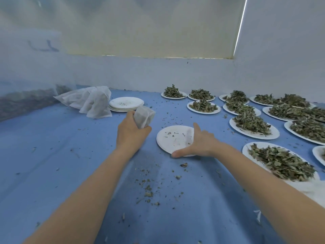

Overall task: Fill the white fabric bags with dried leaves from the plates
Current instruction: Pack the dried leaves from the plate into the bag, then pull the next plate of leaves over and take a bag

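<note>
My left hand point(131, 132) is closed around a small white fabric bag point(144, 117) with dark leaves showing through it, held above the blue cloth. My right hand point(198, 143) is spread over the near right edge of a nearly bare white plate point(170, 138) with a few crumbs; thumb and forefinger touch its rim. Whether it grips the plate is unclear. Several white plates heaped with dried green leaves point(251, 123) cover the right side. A pile of limp white bags point(89, 102) lies at the back left.
A stack of emptied white plates point(125, 103) sits behind my left hand. Leaf crumbs point(147, 187) litter the blue cloth between my forearms. White walls close the back and right. A translucent sheet with dark leaf matter point(26, 99) stands on the left.
</note>
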`<action>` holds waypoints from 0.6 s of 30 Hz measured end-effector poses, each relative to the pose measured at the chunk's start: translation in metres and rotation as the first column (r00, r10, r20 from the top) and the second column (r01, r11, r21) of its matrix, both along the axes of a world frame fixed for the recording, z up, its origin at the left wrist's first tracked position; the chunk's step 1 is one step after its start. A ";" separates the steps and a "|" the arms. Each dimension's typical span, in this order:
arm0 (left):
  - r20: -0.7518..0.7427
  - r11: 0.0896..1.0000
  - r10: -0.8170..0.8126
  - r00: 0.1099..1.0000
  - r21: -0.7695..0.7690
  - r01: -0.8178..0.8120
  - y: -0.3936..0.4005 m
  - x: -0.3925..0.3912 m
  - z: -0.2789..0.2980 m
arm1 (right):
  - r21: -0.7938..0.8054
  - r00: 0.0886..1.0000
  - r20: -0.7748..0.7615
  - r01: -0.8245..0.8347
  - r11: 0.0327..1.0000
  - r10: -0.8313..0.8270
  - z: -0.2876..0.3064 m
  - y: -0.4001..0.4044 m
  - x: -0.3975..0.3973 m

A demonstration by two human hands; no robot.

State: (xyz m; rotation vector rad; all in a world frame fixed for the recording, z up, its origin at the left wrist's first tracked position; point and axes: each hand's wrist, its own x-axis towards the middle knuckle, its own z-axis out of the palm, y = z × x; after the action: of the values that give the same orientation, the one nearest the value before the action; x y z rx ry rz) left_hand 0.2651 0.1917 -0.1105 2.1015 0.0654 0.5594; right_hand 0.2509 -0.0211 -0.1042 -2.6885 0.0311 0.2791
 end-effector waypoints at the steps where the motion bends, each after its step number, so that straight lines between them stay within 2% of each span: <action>1: -0.010 1.000 0.005 1.000 0.001 -0.005 0.002 -0.001 0.001 | 0.009 1.000 0.017 0.002 1.000 -0.003 -0.001 0.001 0.000; 4: -0.050 1.000 0.011 0.999 0.006 -0.011 0.009 0.003 0.010 | 0.062 0.997 0.073 0.005 0.998 -0.010 0.004 0.008 0.005; 7: -0.063 0.998 0.011 0.998 -0.067 -0.015 0.024 0.017 0.025 | 0.140 0.990 0.138 -0.014 0.990 -0.005 0.018 0.024 0.025; 12: -0.051 0.981 0.007 0.999 -0.195 -0.017 0.059 0.054 0.045 | 0.119 0.974 0.210 -0.106 0.987 0.079 0.040 0.077 0.081; 16: -0.056 0.984 0.101 0.993 -0.138 -0.108 0.093 0.099 0.036 | 0.028 0.964 0.222 -0.158 0.987 0.148 0.044 0.113 0.135; 18: -0.038 0.992 0.099 0.994 -0.077 -0.102 0.107 0.122 0.028 | 0.008 0.963 0.222 -0.157 0.987 0.152 0.042 0.126 0.161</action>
State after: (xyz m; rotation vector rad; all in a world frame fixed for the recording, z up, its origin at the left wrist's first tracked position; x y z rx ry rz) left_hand 0.3869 0.2991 -0.0828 2.0394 0.2102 0.5724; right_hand 0.4123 0.1047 -0.0627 -2.6833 -0.2489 0.0254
